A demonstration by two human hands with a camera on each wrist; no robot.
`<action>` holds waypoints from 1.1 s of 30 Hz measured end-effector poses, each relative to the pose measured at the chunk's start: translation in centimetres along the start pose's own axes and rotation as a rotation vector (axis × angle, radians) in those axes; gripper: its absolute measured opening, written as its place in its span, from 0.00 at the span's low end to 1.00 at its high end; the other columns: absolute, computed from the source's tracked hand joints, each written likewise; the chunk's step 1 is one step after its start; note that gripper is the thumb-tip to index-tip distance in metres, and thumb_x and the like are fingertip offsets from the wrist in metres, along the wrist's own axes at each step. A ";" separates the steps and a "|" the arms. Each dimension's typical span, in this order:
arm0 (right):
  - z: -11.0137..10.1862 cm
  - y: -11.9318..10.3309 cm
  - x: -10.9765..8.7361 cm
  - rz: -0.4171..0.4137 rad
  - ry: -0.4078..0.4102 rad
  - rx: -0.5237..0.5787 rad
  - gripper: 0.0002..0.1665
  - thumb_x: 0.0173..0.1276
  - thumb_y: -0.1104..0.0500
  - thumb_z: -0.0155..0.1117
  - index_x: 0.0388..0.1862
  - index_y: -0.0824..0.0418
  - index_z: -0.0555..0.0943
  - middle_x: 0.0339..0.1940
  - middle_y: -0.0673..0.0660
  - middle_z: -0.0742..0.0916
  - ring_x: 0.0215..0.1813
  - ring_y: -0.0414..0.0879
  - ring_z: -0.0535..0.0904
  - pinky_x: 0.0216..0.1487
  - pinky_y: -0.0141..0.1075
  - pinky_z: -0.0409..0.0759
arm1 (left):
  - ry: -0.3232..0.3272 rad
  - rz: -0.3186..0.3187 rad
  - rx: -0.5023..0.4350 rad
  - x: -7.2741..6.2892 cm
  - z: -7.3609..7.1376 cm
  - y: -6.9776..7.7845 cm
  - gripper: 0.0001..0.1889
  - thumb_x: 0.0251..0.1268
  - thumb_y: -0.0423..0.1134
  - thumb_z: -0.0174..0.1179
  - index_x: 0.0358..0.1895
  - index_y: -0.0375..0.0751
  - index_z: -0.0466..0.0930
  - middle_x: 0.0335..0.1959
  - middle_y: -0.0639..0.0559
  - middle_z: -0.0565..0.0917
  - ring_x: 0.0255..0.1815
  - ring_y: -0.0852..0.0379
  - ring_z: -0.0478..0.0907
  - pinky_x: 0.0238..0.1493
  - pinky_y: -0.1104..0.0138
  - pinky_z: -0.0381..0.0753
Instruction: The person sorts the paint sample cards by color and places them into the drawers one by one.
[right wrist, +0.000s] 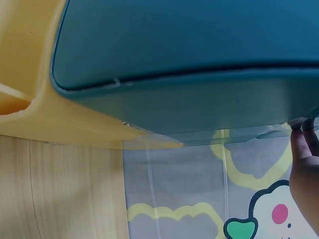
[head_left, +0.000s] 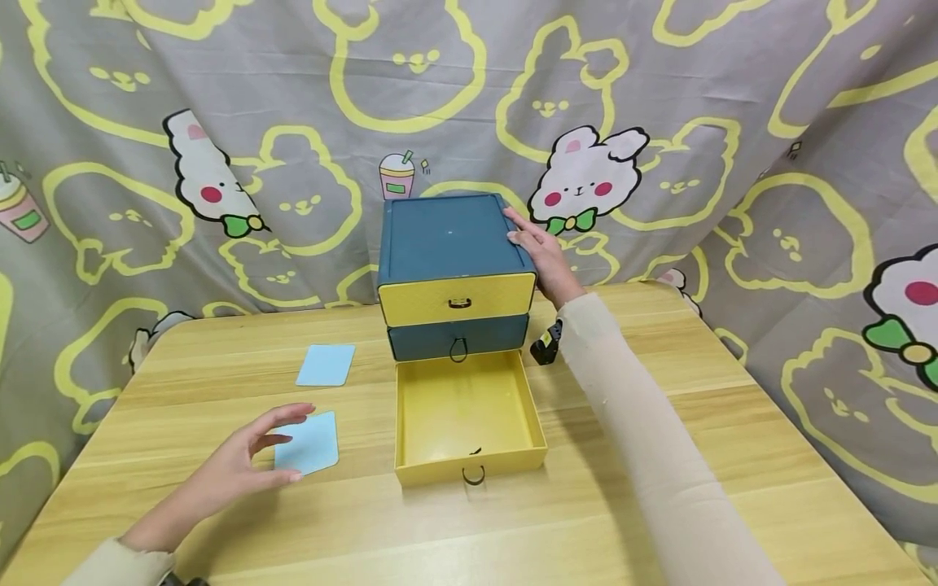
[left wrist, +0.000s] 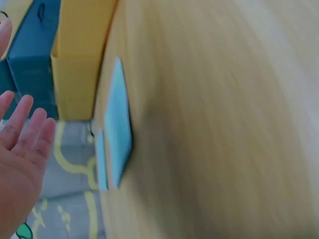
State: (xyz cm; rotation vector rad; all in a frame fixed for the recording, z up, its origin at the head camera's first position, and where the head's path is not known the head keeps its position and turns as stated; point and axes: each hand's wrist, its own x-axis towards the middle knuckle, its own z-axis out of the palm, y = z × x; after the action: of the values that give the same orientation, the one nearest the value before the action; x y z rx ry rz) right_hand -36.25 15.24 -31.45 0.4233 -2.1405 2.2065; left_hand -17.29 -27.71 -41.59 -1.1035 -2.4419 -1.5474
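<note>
Below the left hand, grip wide, the nearer light-blue square card on the wooden desk looks light, best pinched by opposite edges; the right hand, fingers extended, touches the blue-and-yellow drawer box.

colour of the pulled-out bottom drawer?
The drawer is yellow, inside and on its front. Best seen in the head view.

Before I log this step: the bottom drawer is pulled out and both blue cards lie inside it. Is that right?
Not quite: the bottom drawer is pulled out, but both blue cards lie on the table, left of it. The head view shows this.
</note>
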 end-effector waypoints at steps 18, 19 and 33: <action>0.1 0.2 -0.1 -0.010 0.028 -0.005 0.30 0.69 0.54 0.54 0.70 0.49 0.66 0.72 0.39 0.65 0.73 0.45 0.57 0.68 0.50 0.62 | 0.119 -0.330 0.125 -2.5 -1.6 -3.1 0.35 0.51 0.31 0.69 0.63 0.28 0.64 0.59 0.60 0.75 0.56 0.83 0.62 0.51 0.85 0.64; 0.1 0.2 -0.1 -0.011 0.031 -0.005 0.30 0.69 0.54 0.54 0.70 0.49 0.67 0.72 0.39 0.66 0.73 0.45 0.57 0.68 0.50 0.62 | 0.114 -0.341 0.135 -2.6 -1.7 -3.2 0.35 0.51 0.32 0.69 0.63 0.29 0.65 0.59 0.57 0.75 0.56 0.84 0.62 0.52 0.85 0.63; 0.2 0.1 0.0 -0.017 0.012 0.021 0.30 0.69 0.53 0.55 0.71 0.49 0.66 0.72 0.39 0.65 0.73 0.44 0.57 0.67 0.49 0.63 | 0.029 -0.387 0.089 -3.9 -2.3 -4.4 0.38 0.52 0.33 0.69 0.67 0.32 0.62 0.67 0.51 0.67 0.61 0.88 0.52 0.55 0.91 0.50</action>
State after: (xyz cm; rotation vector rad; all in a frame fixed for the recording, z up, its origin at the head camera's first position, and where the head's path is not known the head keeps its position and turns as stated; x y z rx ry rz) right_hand -36.23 15.03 -31.54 0.4259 -2.1011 2.2191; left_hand -17.72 -32.76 -45.33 -0.6138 -2.7955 -1.5048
